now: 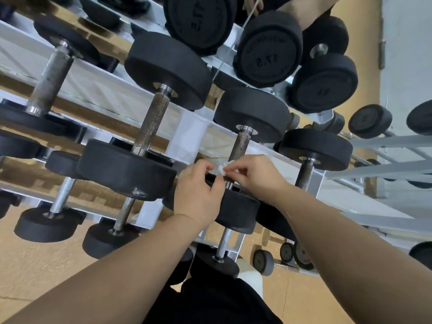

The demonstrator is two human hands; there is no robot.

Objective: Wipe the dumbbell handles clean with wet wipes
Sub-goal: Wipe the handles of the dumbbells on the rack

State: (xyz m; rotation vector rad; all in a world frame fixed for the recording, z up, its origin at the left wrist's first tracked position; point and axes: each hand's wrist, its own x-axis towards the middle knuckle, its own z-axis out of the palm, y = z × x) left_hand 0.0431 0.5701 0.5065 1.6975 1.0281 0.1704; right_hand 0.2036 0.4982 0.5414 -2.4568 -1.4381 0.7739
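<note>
White wet wipe (pixel 223 167) pinched by both left hand (pixel 198 195) and right hand (pixel 256 177), bunched against the dumbbell handle (pixel 240 146), apparently readying to rub.

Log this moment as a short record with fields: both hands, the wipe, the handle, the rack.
left hand: fingers curled beside the wet wipe; contact unclear
right hand: pinches the wet wipe
wet wipe: white, crumpled, at the lower end of the dumbbell handle
dumbbell handle: knurled metal, upper part bare
rack: white, holds rows of black dumbbells
</note>
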